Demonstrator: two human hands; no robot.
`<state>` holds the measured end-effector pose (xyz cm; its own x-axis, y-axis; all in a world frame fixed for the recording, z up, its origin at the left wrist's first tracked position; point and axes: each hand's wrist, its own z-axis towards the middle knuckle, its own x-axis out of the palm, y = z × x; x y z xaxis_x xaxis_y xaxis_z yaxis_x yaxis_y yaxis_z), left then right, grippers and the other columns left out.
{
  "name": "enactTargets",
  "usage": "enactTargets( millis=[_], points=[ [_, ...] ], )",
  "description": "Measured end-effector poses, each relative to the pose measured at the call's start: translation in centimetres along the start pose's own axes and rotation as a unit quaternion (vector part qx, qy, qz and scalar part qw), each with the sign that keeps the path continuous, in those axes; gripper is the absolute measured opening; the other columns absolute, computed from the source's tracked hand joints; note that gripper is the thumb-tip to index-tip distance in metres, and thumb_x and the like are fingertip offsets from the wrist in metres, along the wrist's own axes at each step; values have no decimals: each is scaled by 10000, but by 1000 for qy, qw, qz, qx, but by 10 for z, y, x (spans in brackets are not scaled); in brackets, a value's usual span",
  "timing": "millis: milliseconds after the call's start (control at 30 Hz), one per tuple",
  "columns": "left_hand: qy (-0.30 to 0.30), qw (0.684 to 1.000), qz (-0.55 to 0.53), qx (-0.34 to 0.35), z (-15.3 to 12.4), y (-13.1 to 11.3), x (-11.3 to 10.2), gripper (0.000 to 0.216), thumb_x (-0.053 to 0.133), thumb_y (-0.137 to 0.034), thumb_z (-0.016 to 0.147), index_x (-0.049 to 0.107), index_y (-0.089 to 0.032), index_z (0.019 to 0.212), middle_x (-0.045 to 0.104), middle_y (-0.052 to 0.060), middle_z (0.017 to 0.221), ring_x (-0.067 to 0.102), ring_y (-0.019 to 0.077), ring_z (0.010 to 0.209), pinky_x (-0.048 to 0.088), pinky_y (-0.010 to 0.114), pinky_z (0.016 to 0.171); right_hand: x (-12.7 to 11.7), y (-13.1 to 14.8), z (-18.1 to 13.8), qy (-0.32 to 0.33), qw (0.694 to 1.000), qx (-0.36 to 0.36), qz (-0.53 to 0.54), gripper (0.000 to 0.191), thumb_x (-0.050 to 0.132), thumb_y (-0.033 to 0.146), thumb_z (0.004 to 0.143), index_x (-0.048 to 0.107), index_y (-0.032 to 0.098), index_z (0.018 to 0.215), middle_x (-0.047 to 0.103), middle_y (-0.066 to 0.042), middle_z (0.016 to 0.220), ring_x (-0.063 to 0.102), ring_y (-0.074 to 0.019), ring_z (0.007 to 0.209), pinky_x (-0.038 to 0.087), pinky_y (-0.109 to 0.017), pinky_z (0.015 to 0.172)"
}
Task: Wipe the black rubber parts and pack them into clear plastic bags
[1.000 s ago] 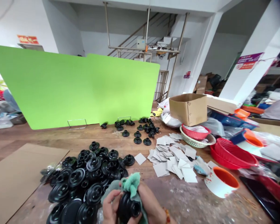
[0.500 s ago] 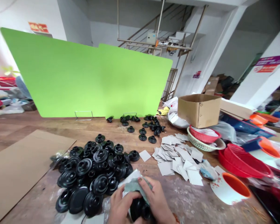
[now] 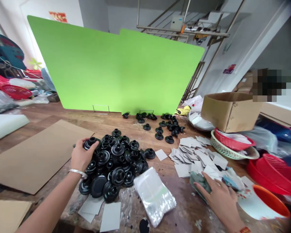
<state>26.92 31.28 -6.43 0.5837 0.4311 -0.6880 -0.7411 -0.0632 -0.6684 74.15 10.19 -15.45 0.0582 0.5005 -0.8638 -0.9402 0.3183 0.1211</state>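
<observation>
Two hands work well apart on the wooden table (image 3: 184, 210). Left hand (image 3: 81, 157): fingers curled around one black cap (image 3: 90, 142) at the left edge of the heap of black caps (image 3: 116, 161). Right hand (image 3: 218, 194): flat, fingers spread, resting on a grey-green cloth (image 3: 198, 179) just beside the scattered paper squares (image 3: 196, 155). A clear plastic bag (image 3: 154, 194) lies between the hands.

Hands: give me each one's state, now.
Left hand: closed on a black round part.
Right hand: open, fingers resting on the grey-green cloth.
</observation>
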Motion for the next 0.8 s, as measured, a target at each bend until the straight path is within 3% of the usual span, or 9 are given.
enactTargets(
  millis=[100,167,267,367,467,567,667,800],
  points=[
    [21,998,50,-12,16,10,8,549,514,-543,789,589,-123,1136,682,184,997,631,351,961,485,455,813,5,22,-3,-54,998,16,-10,636,235,638,867,582,225,1204,613,-133,1225,451,-395,1213,277,-645,957],
    [40,996,84,-6,21,13,12,515,545,-523,767,638,-119,1073,685,209,959,616,406,970,458,516,828,7,40,-4,-42,999,-13,29,593,285,600,881,575,203,1213,590,-138,1254,436,-375,1239,253,-636,999],
    [49,992,113,33,20,12,14,530,553,-477,772,607,-110,1150,675,211,978,598,404,1006,425,526,885,7,71,-4,1,991,-79,110,442,407,486,891,613,203,1159,573,-130,1275,418,-339,1270,242,-590,1052],
    [29,988,121,86,5,5,15,523,492,-446,829,541,-113,1230,622,205,1134,524,357,1145,361,487,994,1,108,2,72,968,-125,206,382,472,386,900,584,215,1223,522,-112,1342,396,-299,1297,288,-530,1068],
    [-11,976,137,172,-24,-3,19,457,445,-441,877,552,-151,1213,542,172,1268,411,312,1267,288,455,1072,-7,159,18,140,926,-174,303,431,491,354,916,489,246,1334,436,-78,1427,352,-254,1334,307,-471,1092],
    [-24,951,199,235,-53,-5,27,423,431,-444,901,584,-181,1195,470,168,1352,321,351,1320,241,535,1077,-7,221,43,143,882,-260,366,416,496,300,917,493,227,1327,392,-69,1457,276,-234,1374,267,-435,1124],
    [5,938,257,232,-68,-2,34,409,437,-406,910,551,-214,1253,421,154,1419,313,383,1321,238,614,1038,3,284,69,119,875,-315,347,385,397,190,939,518,217,1304,366,-71,1470,207,-245,1396,215,-447,1129],
    [46,942,256,213,-65,1,33,365,426,-368,918,545,-226,1232,411,129,1446,388,336,1290,310,582,1011,21,337,98,158,899,-319,256,371,460,355,939,513,273,1297,416,-85,1414,338,-270,1306,278,-459,1060]
  ],
)
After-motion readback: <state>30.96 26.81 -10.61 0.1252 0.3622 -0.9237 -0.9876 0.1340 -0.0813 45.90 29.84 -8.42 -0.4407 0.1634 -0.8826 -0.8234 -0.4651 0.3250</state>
